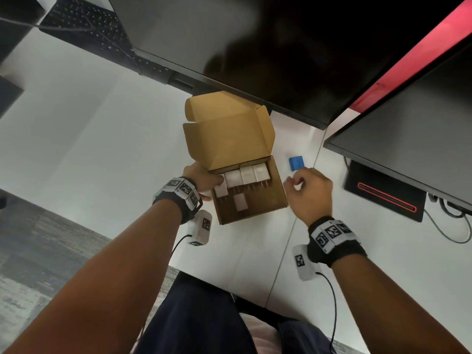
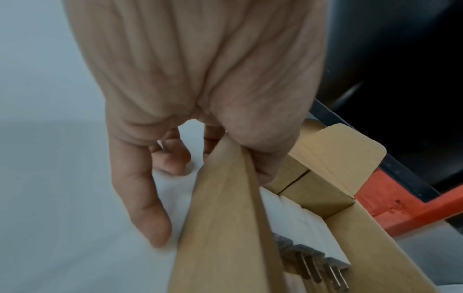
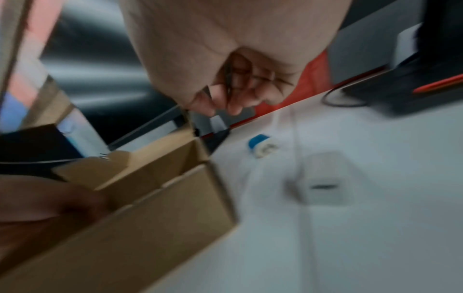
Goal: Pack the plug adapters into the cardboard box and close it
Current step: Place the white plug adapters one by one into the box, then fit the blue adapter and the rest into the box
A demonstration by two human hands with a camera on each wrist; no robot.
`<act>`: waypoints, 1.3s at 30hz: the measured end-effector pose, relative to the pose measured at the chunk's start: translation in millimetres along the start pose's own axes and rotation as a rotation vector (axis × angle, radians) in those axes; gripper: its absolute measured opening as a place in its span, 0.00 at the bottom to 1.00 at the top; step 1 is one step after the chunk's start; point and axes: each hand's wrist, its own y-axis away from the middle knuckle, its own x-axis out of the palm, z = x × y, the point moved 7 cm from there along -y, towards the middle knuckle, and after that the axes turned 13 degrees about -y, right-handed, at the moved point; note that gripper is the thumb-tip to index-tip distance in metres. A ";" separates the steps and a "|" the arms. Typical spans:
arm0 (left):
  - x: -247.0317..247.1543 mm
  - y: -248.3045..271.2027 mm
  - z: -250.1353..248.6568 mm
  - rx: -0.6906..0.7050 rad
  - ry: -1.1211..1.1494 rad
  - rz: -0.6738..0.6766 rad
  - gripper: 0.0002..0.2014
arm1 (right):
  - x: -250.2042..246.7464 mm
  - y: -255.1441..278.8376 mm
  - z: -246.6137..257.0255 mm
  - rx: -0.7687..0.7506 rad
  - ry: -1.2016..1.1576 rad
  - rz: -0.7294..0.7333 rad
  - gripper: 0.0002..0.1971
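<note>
The cardboard box (image 1: 251, 200) is seen open on the white table (image 1: 89, 139), lid raised. Five white plug adapters (image 1: 246, 175) are laid inside. Its left wall is gripped by the left hand (image 1: 201, 178). The right hand (image 1: 310, 192), fingers curled, is held above the table beside a blue adapter (image 1: 296, 163).

A white desk (image 1: 89, 139) fills most of the view. A big dark screen (image 1: 242, 42) stands at the back, and a second dark screen (image 1: 413, 139) stands to the right. Between them runs a red strip (image 1: 413, 54). A black keyboard (image 1: 86, 24) lies far back on the left. A black stand with a red line (image 1: 385, 198) sits under the right screen, and grey wires (image 1: 454, 226) curl beside it. Grey carpet (image 1: 38, 251) shows below the desk edge.
</note>
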 end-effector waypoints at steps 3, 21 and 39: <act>0.4 1.0 -0.2 -0.022 -0.009 0.001 0.13 | -13.5 0.6 -49.6 0.242 0.139 0.146 0.14; 1.6 7.6 -0.3 -0.019 -0.002 -0.091 0.11 | 3.2 -27.4 -50.4 0.284 0.044 0.259 0.32; 0.3 7.4 -1.9 -0.020 -0.008 -0.026 0.16 | 15.7 -44.7 -47.6 0.420 0.120 0.236 0.24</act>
